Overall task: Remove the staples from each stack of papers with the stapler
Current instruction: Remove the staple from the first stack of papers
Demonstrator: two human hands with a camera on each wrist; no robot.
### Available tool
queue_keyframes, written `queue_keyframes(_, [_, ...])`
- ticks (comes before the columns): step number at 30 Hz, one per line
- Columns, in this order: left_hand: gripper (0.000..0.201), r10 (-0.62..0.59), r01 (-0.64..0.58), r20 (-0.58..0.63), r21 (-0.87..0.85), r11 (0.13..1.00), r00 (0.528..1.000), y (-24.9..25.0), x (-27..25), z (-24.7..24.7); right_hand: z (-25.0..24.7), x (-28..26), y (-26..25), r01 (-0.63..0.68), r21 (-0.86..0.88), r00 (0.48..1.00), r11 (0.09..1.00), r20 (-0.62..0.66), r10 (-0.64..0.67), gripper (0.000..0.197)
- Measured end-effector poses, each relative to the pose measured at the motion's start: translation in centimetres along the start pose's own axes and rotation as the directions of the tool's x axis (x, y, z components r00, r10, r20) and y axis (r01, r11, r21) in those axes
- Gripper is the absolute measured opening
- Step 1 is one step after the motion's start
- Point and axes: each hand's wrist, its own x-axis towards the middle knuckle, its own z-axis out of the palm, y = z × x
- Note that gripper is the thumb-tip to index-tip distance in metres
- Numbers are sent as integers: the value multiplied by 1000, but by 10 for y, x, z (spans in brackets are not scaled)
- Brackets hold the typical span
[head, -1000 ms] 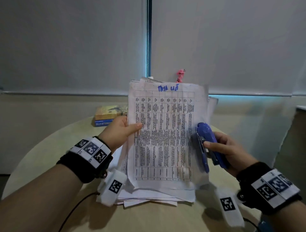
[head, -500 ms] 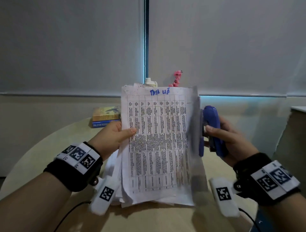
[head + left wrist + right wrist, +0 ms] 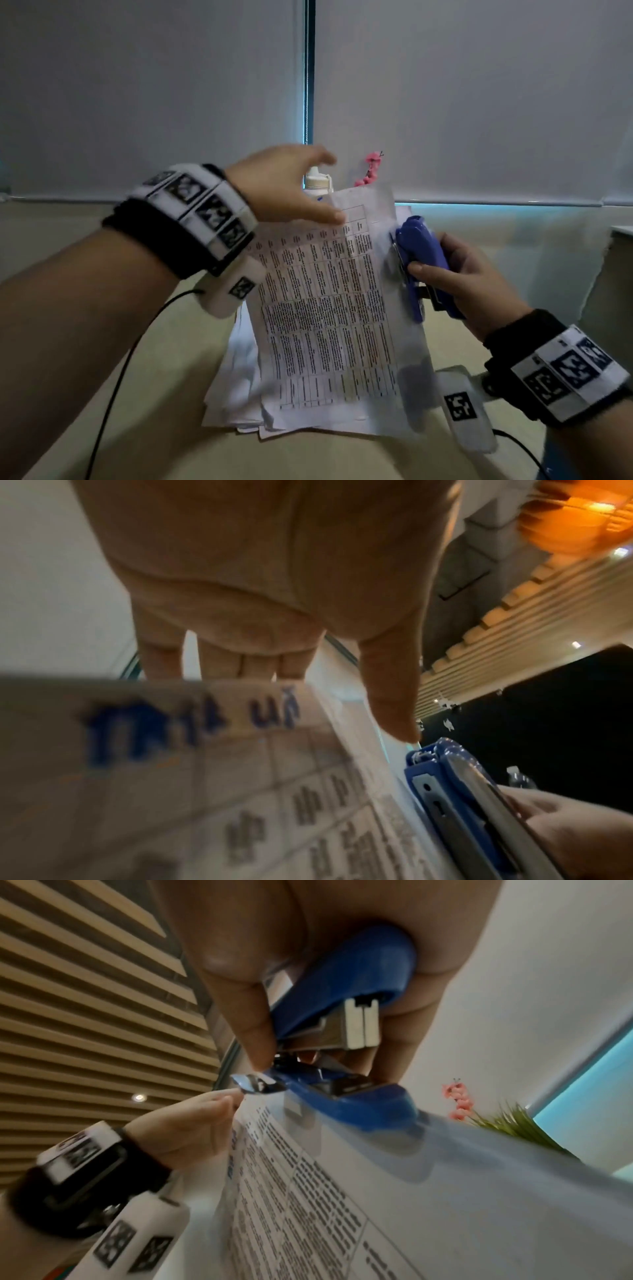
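Blue plastic over a metal core, the stapler (image 3: 416, 260) sits in our right hand (image 3: 469, 284), fingers wrapped around its body, its nose against the right edge of the raised stack of papers (image 3: 325, 308) near the top. Our left hand (image 3: 291, 185) is at the top edge of that stack with straight, relaxed fingers: in the left wrist view the fingers (image 3: 219, 664) pass behind the sheet while the thumb (image 3: 390, 696) hangs free in front, so we read it as steadying, not pinching.

We judge the sheets light and floppy; they would buckle if pushed from the side, so the hold belongs close to the stapled corner. The stapler looks rigid and smooth, best gripped mid-body as it is.

More sheets (image 3: 233, 387) lie on the beige table (image 3: 154, 428) under the raised stack. No staple is visible to us anywhere; motion blur smears the print, and the metal tab at the stapler's base (image 3: 257, 1085) is too blurred to tell whether it touches paper.
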Motion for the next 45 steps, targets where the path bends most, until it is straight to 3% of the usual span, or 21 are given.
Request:
queue_keyframes(3, [40,-15,43,233,-115,992,972,12,21,6,3,0,-8,61,-76,998,995,34,-58,23])
queue_keyframes(6, [21,-19,117,327,-281,952,945,11,27,11,6,-1,-16,131,-205,990,970,-27,-140,23])
queue_keyframes(10, [33,-3,161,370,-398,903,929,9,24,17,10,-2,-22,147,-504,960,851,-136,-246,24])
queue_keyframes(14, [46,40,146,382,-445,884,923,13,22,20,14,-3,-27,169,-685,918,709,-152,-366,27])
queue_keyframes(20, [28,28,173,364,-508,844,931,9,17,32,18,-3,-24,144,-800,921,583,-108,-375,32])
queue_keyframes(31, [27,-16,197,308,-566,801,951,9,10,43,32,-1,-21,156,-758,920,633,-123,-373,34])
queue_keyframes(35, [49,-25,158,238,-562,812,971,13,6,50,35,2,-20,139,-702,928,698,-155,-340,31])
queue_keyframes(37, [39,-12,155,246,-573,805,969,13,6,51,38,1,-17,121,-671,938,731,-163,-305,29])
queue_keyframes(41, [33,-19,160,261,-531,832,965,12,8,57,43,0,-14,148,-750,916,645,-142,-375,35])
queue_keyframes(45, [5,-1,140,246,-549,824,969,12,7,61,46,5,-13,120,-697,929,707,-172,-328,34])
